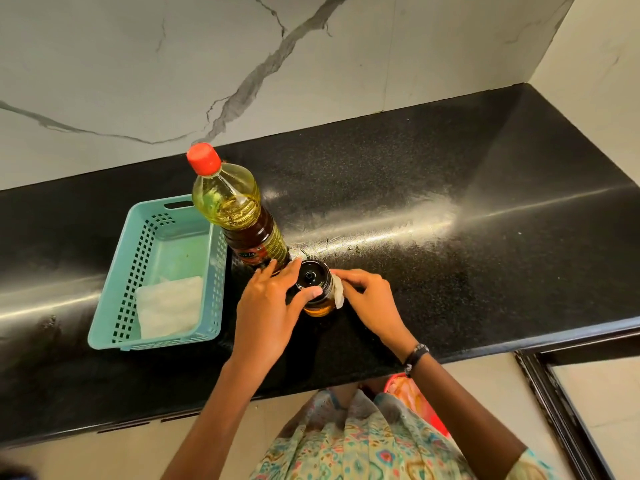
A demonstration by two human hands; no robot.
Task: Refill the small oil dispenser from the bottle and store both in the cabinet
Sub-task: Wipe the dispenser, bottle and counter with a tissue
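Left hand [266, 303] grips the upright dispenser [313, 289] lid, right hand [367, 296] pinches a tissue [338, 292] against it, bottle [239, 216] at 11 o'clock.

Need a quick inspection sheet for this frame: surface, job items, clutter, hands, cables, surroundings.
Surface: black speckled countertop, glossy, with glare streaks.
Job's things: oil bottle upright, red cap on, partly full; small oil dispenser upright just right of it, black lid on, amber oil visible low in the glass.
Clutter: teal basket left of the bottle, holding a folded white cloth.
Hands: left hand grips the dispenser lid; right hand presses a white tissue against the dispenser's side.
Cables: nothing seen.
Surroundings: white marble-pattern wall behind; dark frame at lower right; cabinet not in view.
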